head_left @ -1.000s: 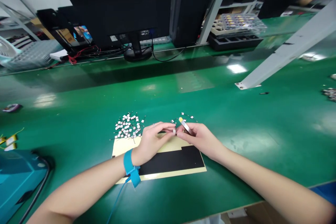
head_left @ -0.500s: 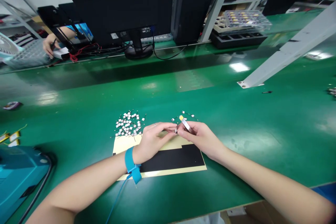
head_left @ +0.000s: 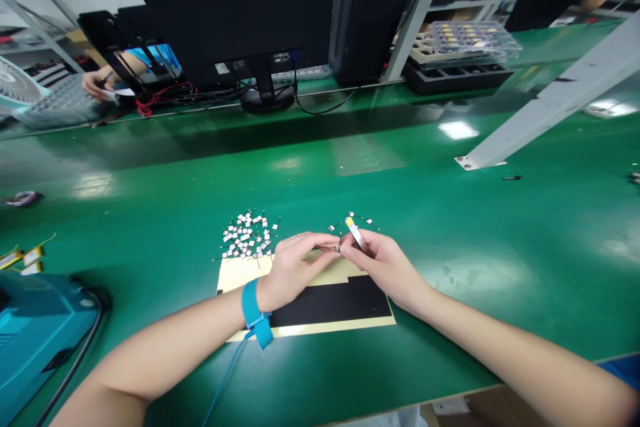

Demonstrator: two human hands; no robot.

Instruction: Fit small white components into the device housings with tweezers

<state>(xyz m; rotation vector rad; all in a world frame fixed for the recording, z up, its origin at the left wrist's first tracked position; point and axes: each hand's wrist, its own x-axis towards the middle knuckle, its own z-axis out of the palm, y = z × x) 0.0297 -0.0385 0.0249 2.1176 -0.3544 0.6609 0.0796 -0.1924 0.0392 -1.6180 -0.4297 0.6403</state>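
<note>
- Green table (head_left: 450,227) with a yellow sheet (head_left: 237,272) lying flat near its front edge; a black patch (head_left: 330,300) covers much of the sheet.
- The left hand (head_left: 293,267) reaches over the sheet, thumb and fingertips pinched almost together on a tiny part (head_left: 338,249), close to the sheet's back edge. The part is too small to see well.
- The right hand (head_left: 385,260) is curled around a shiny metal tool (head_left: 356,235) with a yellow end sticking up. Its fingertips are right by the tiny part; I cannot tell if they touch it.
- Lots of small white parts (head_left: 245,236) sit in a pile at the sheet's back left corner.
- A few more white bits (head_left: 369,221) lie past the sheet's back edge, behind the right hand.
- A blue band (head_left: 251,303) goes around the left wrist.
- A black screen (head_left: 225,0) stands at the table's back edge.
</note>
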